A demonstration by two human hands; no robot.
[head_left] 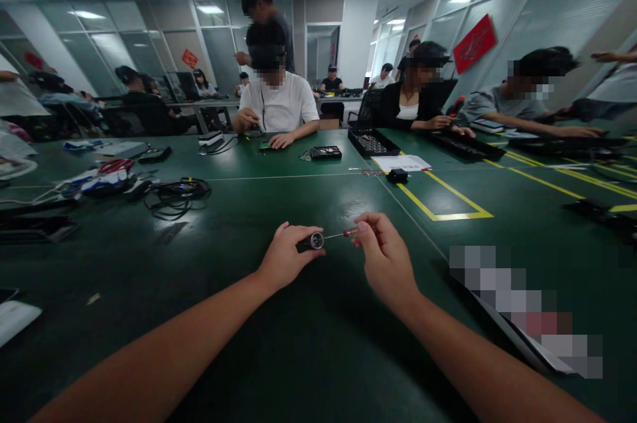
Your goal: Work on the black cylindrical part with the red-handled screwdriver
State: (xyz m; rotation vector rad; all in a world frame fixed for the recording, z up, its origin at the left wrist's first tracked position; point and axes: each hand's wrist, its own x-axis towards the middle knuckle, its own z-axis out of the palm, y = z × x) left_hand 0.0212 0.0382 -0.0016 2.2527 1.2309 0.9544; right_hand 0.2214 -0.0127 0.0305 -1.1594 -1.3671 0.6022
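Small metal ring (317,240): you are pinching it between thumb and fingers of your left hand (287,252), its round opening facing back toward you. It is sitting just off those fingertips, on the side toward your right hand (387,257), out over the worktop (279,356).

Your right hand is gripping a thin screwdriver (348,233) by its red handle. Key relation: the shaft's long axis is running nearly sideways, dipping slightly from right hand to ring, its tip meeting the ring's near-right rim. Cannot tell whether the tip is touching or inside. The left hand is the nearer one; the right is standing off by the shaft's length.

Farther out: a black block (397,175) is lying beyond the right hand, by yellow tape (462,216); coiled cables (178,197) are lying to the left. Across, a white-shirted person (286,104) is working.
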